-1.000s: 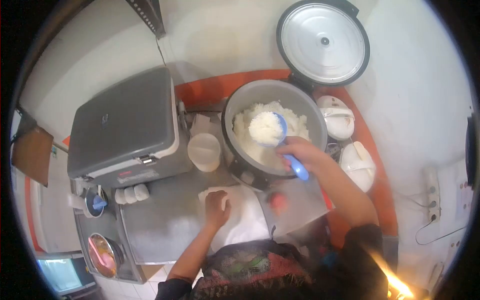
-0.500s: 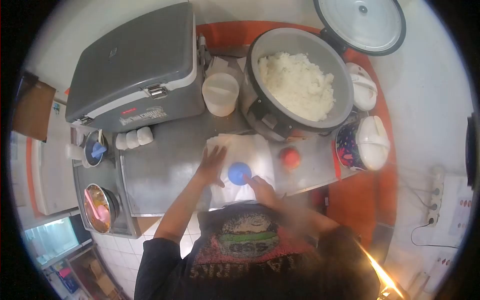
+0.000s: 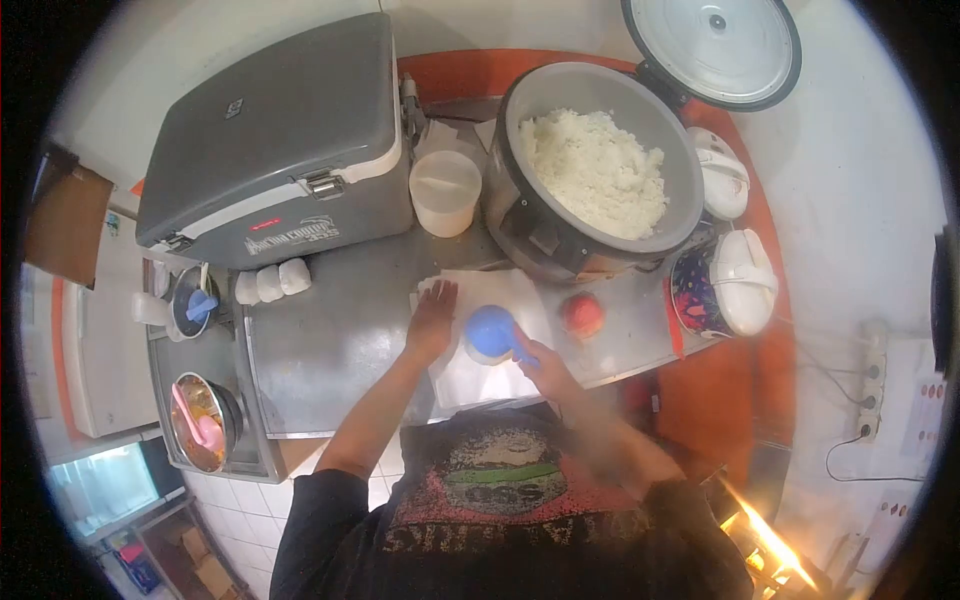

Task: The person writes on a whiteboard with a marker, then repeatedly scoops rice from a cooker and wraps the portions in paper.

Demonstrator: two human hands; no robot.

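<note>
My right hand [image 3: 545,370] is closed around the handle of a blue scoop [image 3: 489,328], whose round bowl faces down over white paper sheets [image 3: 515,293]. A pale rounded edge, which looks like rice, shows under the scoop's near side. To the left, my left hand [image 3: 433,318] lies flat on the paper's left part, fingers stretched out and holding nothing. Beyond the paper stands a big cooker pot [image 3: 512,120] with white rice [image 3: 595,170] inside. A round red object [image 3: 583,316] sits on the metal counter, right of the paper.
A large grey cooler box [image 3: 280,130] stands at the back left, beside a clear plastic container [image 3: 445,195]. White wrapped bundles [image 3: 270,283] lie at its front. Farther left is a bowl of food [image 3: 207,420] with a pink spoon. A patterned jug [image 3: 700,290] stands at right.
My right hand has tilted and lifted the blue scoop slightly, so its handle and a pale edge beneath now show. My left hand has shifted a little upward on the paper, its fingers closer together.
</note>
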